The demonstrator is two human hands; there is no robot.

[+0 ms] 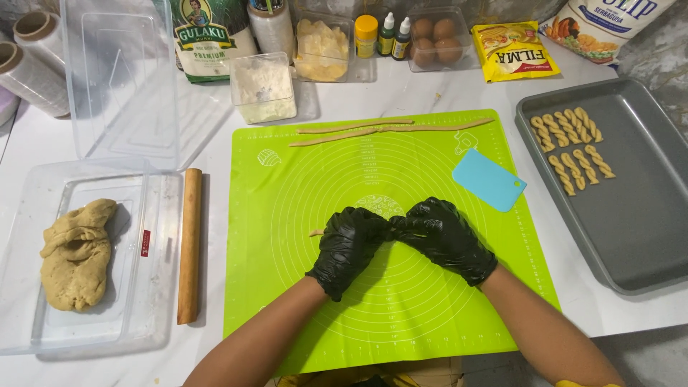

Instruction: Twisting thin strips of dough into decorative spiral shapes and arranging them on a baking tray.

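Both gloved hands press down at the middle of the green silicone mat (287, 301), fingertips meeting, and by the look of it the person is rolling a small piece of dough (316, 233) into a thin rope; only its tan end shows, poking out to the left of the left hand (349, 247). The rest lies hidden under the palms. The left hand's fingers are curled down and flattened over the dough, not clenched, and the right hand (442, 238) lies the same way just beside it, fingers bent and touching the left hand's tips. Neither hand grasps anything; they bear on the piece from above. The next move seems to call for even pressure and for spreading the hands outward so the rope thins evenly. At the far edge of the mat lie long dough strips (387, 130), already rolled out. A blue scraper (489, 180) rests on the mat to the right, and the grey baking tray (631, 236) further right holds twisted dough sticks (571, 147). To the left, a wooden rolling pin (190, 244) lies beside a clear tub with the dough lump (75, 254).
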